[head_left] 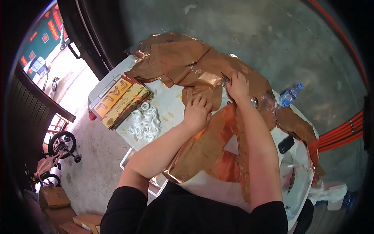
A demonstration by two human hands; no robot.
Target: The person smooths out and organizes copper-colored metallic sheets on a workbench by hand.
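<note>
My left hand (pixel 198 114) lies on a piece of brown, copper-shiny foil sheet (pixel 203 95), its fingers slightly spread and pressing down. Just to the right, my right hand (pixel 238 87) has its fingers bent down at the foil. A small dark, thin thing (pixel 224 79) shows by its fingertips; what it is I cannot make out. More crumpled foil sheets (pixel 171 58) cover the far side of the table, and a large foil piece (pixel 202 156) lies under my forearms. White coiled bands (pixel 146 123) are heaped to the left of my left hand.
A printed carton marked FALL (pixel 119 99) stands at the table's left edge. On the right are a blue-labelled plastic bottle (pixel 290 95) and a black device (pixel 286 144). The white table (pixel 171 101) shows between them. A small bicycle (pixel 54 156) and cardboard boxes (pixel 54 197) stand on the floor left.
</note>
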